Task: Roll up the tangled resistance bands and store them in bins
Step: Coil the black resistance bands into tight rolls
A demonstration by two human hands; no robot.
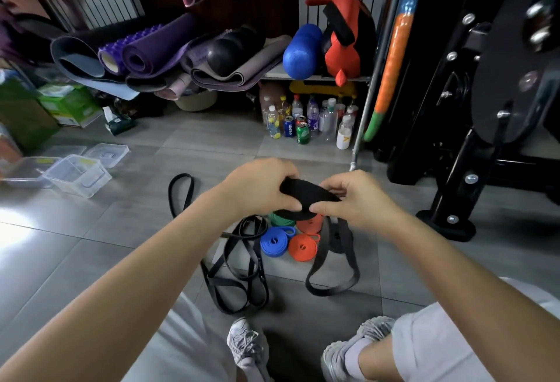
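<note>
My left hand (pixel 260 187) and my right hand (pixel 360 196) both grip a partly rolled black band (pixel 306 192) held above the floor; its loose tail (pixel 333 260) hangs down in a loop. Below the hands lie rolled bands: a blue one (pixel 274 242), two orange ones (pixel 303 247) (pixel 309 225) and a green one (pixel 280 219), partly hidden. A tangle of thin black bands (pixel 239 260) sprawls on the tiles to the left, and one more black loop (pixel 181 190) lies further back. Clear plastic bins (pixel 78 174) stand at the far left.
Rolled yoga mats (pixel 157 51) and foam rollers (pixel 301 51) fill a low shelf ahead. Bottles and cans (pixel 306 121) stand under it. A black weight machine (pixel 472 109) rises on the right. My knees and grey shoes (pixel 247 342) are at the bottom.
</note>
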